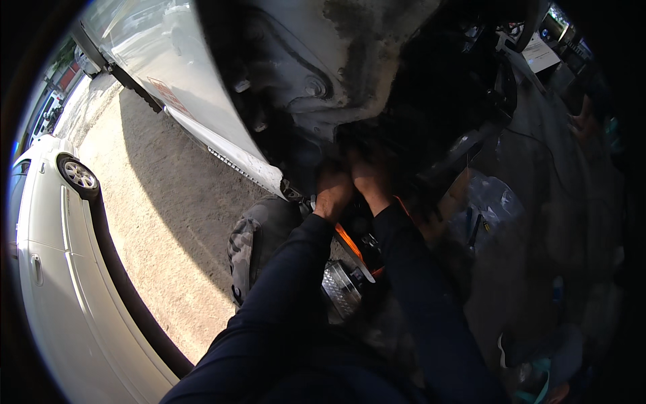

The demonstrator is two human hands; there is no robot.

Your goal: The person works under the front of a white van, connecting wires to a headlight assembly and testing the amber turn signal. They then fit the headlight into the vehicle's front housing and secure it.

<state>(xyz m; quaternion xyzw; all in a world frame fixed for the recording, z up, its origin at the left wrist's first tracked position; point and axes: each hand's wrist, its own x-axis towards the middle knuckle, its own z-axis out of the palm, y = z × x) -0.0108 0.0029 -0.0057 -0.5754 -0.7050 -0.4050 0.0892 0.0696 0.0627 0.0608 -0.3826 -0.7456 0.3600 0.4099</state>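
Observation:
Both of my arms, in dark sleeves, reach forward into the shadowed underside of a light-coloured vehicle. My left hand (333,192) and my right hand (369,176) are close together, beneath a dirty pale metal panel (319,84) with a round bolt on it. Deep shadow swallows the fingers of both hands, so what they touch or hold is hidden. Below my wrists lies an orange-edged object (350,244), partly covered by my forearms. Beside my left forearm is a ridged silver metal part (341,291).
A white car (57,269) stands on the sunlit ground (161,222) at left. The vehicle's white side panel (215,101) slopes down close to my left arm. Camouflage cloth (245,246) lies beside that arm. Clear plastic bags (494,200) and a tool (475,230) are at right.

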